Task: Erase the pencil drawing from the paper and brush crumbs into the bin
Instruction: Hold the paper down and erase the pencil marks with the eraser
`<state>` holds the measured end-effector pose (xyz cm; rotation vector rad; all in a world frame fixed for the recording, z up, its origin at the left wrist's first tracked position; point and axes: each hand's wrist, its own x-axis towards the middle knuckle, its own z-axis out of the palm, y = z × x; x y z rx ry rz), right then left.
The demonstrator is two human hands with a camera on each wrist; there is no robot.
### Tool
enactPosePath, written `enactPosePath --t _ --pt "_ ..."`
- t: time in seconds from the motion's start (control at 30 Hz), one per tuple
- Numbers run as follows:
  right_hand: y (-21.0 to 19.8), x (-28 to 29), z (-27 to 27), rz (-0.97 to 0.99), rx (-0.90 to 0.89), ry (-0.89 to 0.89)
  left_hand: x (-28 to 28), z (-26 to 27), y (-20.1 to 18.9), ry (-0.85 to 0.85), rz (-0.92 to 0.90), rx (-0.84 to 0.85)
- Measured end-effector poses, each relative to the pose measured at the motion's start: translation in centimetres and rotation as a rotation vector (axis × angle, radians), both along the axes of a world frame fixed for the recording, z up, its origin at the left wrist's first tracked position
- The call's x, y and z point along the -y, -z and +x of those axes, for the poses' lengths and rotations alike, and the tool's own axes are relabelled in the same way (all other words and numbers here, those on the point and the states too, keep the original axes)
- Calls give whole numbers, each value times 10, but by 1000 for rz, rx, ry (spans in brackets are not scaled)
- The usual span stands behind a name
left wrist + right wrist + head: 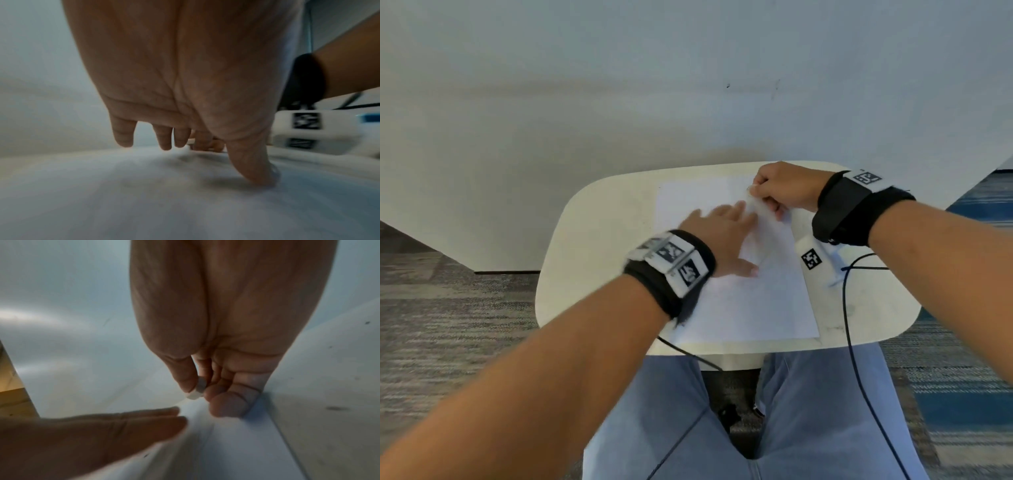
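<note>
A white sheet of paper (750, 305) lies on a small cream table (599, 240); faint pencil lines show near its middle. My left hand (722, 233) lies flat on the sheet with fingers straight, the thumb tip (265, 177) pressing the paper (144, 194). My right hand (774, 195) is at the sheet's far right corner, curled, pinching a small white eraser (195, 392) between thumb and fingers just above the paper (236, 443). The left hand's fingers (133, 418) lie just short of the eraser. No bin is in view.
A white block with a black-and-white tag (812, 258) lies on the table right of the sheet, also seen as a tagged block (306, 129). Black cables (846, 308) run over the table's right side and down past my knees. A pale wall (619, 85) stands behind the table.
</note>
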<state>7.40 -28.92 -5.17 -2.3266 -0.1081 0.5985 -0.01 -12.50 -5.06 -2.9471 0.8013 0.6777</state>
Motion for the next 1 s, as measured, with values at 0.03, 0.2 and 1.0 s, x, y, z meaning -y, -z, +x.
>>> enactPosePath --t 0.03,0.2,1.0 --pt "-1 -1 0 4 -8 -1 15 -9 4 37 -17 -26" --pt "-2 -5 0 -15 -22 -2 29 -25 22 -64 7 -107" --pt "-4 -6 -2 -2 -63 21 -50 -30 17 -474 158 -17"
